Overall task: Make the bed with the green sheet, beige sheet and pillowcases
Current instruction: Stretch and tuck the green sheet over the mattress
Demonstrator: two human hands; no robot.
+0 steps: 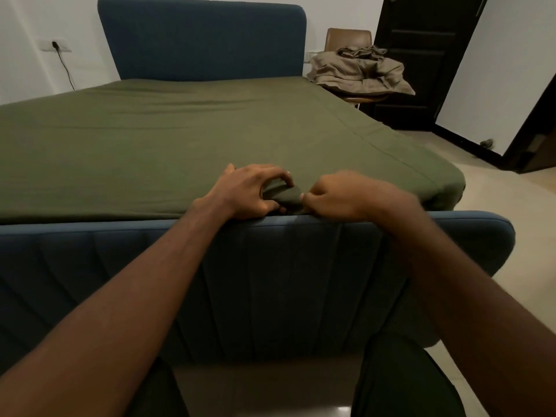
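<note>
The green sheet (186,136) lies spread flat over the mattress of a bed with a blue headboard (201,40) and blue footboard (270,281). At the foot edge my left hand (249,191) and my right hand (337,197) both pinch a bunched fold of the green sheet (285,197) just above the footboard's top. The beige sheet and pillowcases (361,70) sit in a crumpled pile on a brown chair (346,36) to the right of the headboard.
A dark door (421,55) stands behind the chair, and another dark door frame (532,130) is at the far right. Tiled floor (511,221) runs along the bed's right side. A cable hangs from a wall socket (55,45) at the left.
</note>
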